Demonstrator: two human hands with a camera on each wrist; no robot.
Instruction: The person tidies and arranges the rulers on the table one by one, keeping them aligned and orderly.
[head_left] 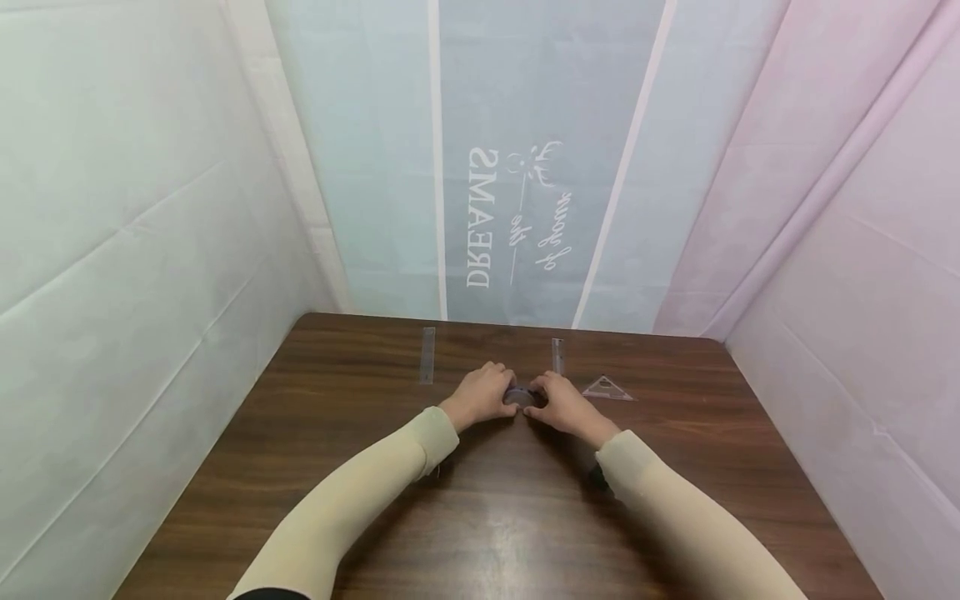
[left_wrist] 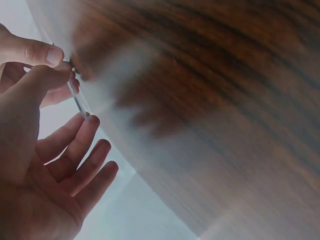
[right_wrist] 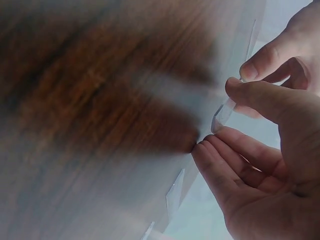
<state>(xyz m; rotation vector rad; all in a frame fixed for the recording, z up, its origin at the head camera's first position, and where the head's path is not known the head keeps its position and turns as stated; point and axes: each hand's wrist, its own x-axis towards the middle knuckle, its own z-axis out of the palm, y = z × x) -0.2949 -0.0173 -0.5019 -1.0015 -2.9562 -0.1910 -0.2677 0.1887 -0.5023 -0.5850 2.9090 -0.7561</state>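
Observation:
A small clear plastic protractor point(head_left: 520, 398) with a rounded edge is between the two hands over the far middle of the table. My left hand point(head_left: 482, 395) pinches its left side with thumb and fingertips. From the other side, my right hand point(head_left: 564, 407) grips it the same way. In the left wrist view the protractor point(left_wrist: 76, 97) appears edge-on as a thin strip, the thumbs close together near its middle. Its near edge point(right_wrist: 218, 117) shows between right thumb and fingers in the right wrist view; fingers cover much of the rest.
On the brown wooden table point(head_left: 480, 517), a clear ruler point(head_left: 427, 356) lies left of the hands. Another narrow clear ruler point(head_left: 558, 356) is just beyond the right hand, and a clear set square point(head_left: 607, 389) sits to its right. Cloth-covered walls border the table.

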